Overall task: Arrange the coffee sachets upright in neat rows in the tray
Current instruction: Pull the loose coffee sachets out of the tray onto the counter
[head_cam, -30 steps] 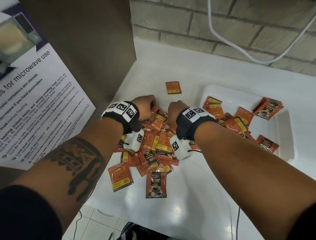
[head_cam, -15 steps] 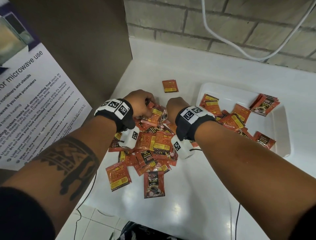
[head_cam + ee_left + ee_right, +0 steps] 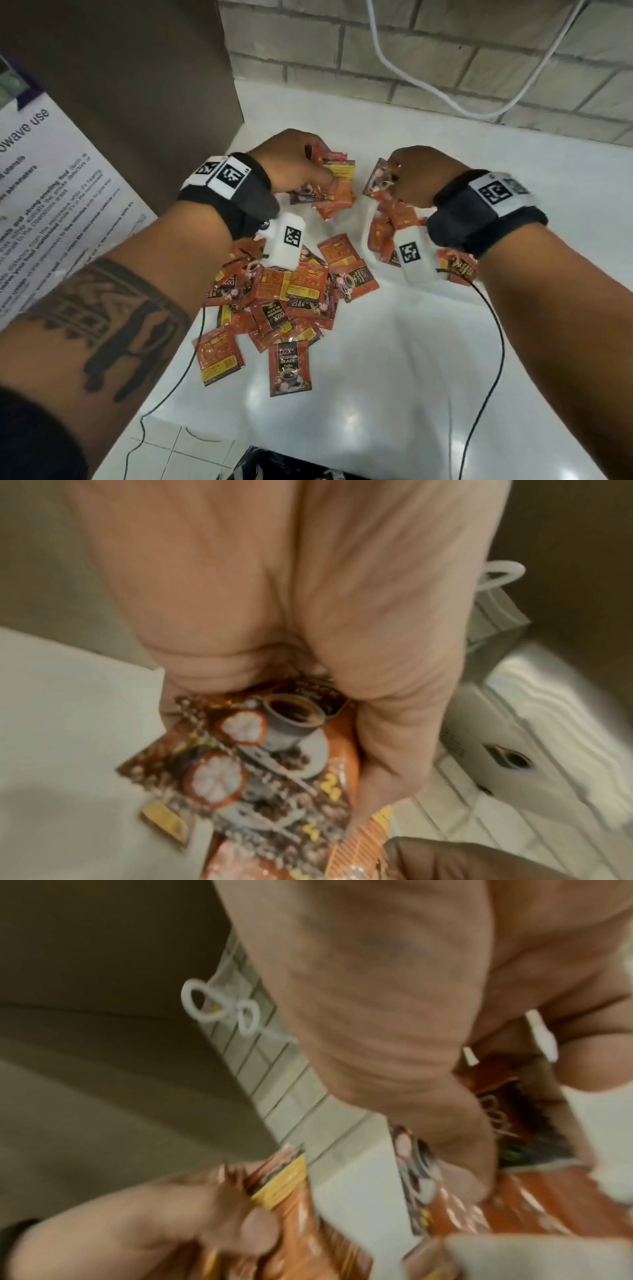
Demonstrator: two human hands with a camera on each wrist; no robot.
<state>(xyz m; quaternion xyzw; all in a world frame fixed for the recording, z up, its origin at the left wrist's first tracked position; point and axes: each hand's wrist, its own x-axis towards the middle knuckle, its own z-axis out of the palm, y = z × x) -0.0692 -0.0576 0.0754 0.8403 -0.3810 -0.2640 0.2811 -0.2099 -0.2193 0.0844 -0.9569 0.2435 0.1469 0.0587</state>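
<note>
Orange and brown coffee sachets point(image 3: 284, 294) lie in a loose heap on the white counter point(image 3: 394, 359). Above the heap's far side, my left hand point(image 3: 318, 164) grips a bunch of sachets point(image 3: 337, 181); the left wrist view shows them point(image 3: 246, 750) fanned out under the curled fingers. My right hand point(image 3: 390, 178) grips a smaller bunch point(image 3: 378, 181), also seen in the right wrist view point(image 3: 514, 1123). The two hands are a short way apart. The white tray's near-left corner point(image 3: 367, 222) shows below the right hand, with sachets point(image 3: 383, 236) inside. My right arm hides the rest of the tray.
A brown panel point(image 3: 137, 85) and a microwave-use notice point(image 3: 51, 178) stand on the left. At the back, a white cable point(image 3: 445, 99) hangs on the brick wall. One sachet point(image 3: 290, 368) lies face up near the counter's front edge. Black wrist cables point(image 3: 493, 325) trail over the counter.
Both hands have come up off the heap, each with a bunch of sachets, and have moved apart. The view has shifted, so my right arm now hides most of the tray.
</note>
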